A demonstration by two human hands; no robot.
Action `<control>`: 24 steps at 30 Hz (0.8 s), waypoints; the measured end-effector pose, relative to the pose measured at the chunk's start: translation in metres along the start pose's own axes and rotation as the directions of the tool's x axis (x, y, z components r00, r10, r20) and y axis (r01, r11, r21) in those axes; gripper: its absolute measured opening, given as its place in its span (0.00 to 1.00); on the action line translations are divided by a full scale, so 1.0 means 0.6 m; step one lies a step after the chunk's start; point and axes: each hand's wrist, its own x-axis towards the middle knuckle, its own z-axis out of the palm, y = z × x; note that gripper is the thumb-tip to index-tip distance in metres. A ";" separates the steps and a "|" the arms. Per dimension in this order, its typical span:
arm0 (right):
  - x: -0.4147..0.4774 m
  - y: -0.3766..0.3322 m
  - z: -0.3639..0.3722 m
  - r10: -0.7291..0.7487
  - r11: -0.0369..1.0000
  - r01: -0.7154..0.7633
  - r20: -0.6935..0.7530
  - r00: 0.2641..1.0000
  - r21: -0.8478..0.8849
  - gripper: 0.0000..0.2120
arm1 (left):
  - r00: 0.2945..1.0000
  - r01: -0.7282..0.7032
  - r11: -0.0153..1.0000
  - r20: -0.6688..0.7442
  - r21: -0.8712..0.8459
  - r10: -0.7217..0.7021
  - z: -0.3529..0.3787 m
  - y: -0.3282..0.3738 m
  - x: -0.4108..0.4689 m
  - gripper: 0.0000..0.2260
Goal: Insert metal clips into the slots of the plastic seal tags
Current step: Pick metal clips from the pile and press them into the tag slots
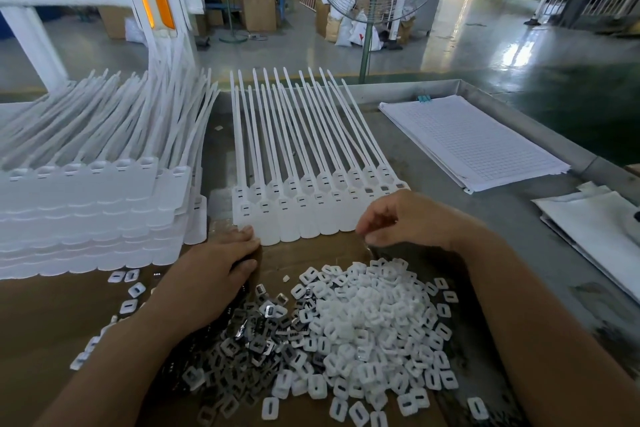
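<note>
From the head camera, a row of joined white plastic seal tags with long thin straps [311,222] lies flat on the grey metal table [512,211], dark slots facing up; just nearer, on a brown cardboard sheet [41,322], sits a heap of small shiny square metal clips [256,336] beside a mound of white plastic square caps [367,322]. The left hand [214,267] lies palm down with fingers straight, fingertips touching the row's near-left corner; the right hand [398,218] hovers over the row's near-right edge, fingers curled downward, and whether they pinch a clip I cannot tell. The clips look light, stiff, thin and slippery, probably sharp-edged; pinching one by its opposite edges seems best; the tags look flexible, so steadying the row helps.
</note>
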 end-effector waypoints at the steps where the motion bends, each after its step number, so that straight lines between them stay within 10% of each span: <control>1: -0.001 -0.007 0.003 0.001 1.000 0.000 0.049 0.999 -0.005 0.08 | 1.000 0.000 1.000 -0.002 0.003 0.000 0.000 -0.001 0.000 0.18; 14: 0.002 -0.027 0.022 0.021 0.997 -0.005 0.192 0.981 -0.083 0.08 | 1.000 0.007 1.000 -0.008 0.000 -0.007 0.000 -0.003 0.000 0.18; 24: 0.003 -0.013 0.007 -0.015 0.994 0.028 -0.132 0.991 0.102 0.08 | 1.000 -0.004 1.000 -0.009 0.001 0.004 0.000 -0.004 -0.001 0.18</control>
